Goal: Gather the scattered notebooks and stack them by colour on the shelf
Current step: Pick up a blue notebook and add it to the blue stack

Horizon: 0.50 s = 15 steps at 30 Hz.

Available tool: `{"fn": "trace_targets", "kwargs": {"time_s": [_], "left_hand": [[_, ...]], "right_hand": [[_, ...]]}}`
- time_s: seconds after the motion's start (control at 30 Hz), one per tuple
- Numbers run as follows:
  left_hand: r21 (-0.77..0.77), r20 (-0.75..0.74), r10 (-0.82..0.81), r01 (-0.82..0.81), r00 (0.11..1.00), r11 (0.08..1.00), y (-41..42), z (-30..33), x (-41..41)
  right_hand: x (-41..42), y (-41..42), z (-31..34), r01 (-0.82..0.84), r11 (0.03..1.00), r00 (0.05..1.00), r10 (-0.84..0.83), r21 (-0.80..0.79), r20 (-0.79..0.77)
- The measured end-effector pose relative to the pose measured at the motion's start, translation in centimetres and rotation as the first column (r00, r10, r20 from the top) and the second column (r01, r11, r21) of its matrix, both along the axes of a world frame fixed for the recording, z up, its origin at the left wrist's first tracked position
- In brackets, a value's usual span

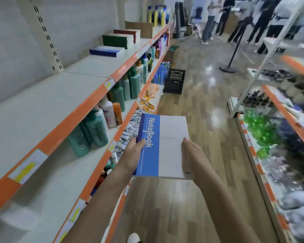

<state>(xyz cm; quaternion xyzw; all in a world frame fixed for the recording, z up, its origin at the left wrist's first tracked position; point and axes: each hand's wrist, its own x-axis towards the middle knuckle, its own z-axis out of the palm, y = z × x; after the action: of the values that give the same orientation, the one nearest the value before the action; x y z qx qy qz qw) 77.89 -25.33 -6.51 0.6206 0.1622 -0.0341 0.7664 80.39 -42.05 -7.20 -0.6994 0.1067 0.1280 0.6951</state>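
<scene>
Blue-and-white notebook (162, 146) flat in mid-aisle; blue (106, 50), green (117, 41), red (128, 34) stacks on top shelf (47, 100).

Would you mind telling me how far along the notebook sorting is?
Done: blue stack, green stack and red stack sit on the top shelf. In hand: both hands, left and right, hold a blue notebook. Left: place it on the blue stack.

2 bare forearms, sleeveless; white shoe (133, 238) toe.
</scene>
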Motion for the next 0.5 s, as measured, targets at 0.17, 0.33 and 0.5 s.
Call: {"fn": "trace_targets", "kwargs": {"time_s": [0.17, 0.33, 0.5], "left_hand": [[0.023, 0.018, -0.060, 0.059, 0.998, 0.998, -2.2, -1.2, 6.4], [0.014, 0.039, -0.124, 0.124, 0.991, 0.992, -3.2, -1.4, 14.1], [0.033, 0.073, -0.149, 0.147, 0.986, 0.989, -3.4, -0.6, 22.7]], "right_hand": [[5.4, -2.2, -1.2, 0.087, 0.995, 0.996, -0.087, -0.039, 0.014], [12.4, -3.3, -1.3, 0.112, 0.992, 0.993, -0.109, -0.056, 0.054], [20.4, -3.3, -0.3, 0.143, 0.988, 0.989, -0.140, -0.067, 0.049]]}}
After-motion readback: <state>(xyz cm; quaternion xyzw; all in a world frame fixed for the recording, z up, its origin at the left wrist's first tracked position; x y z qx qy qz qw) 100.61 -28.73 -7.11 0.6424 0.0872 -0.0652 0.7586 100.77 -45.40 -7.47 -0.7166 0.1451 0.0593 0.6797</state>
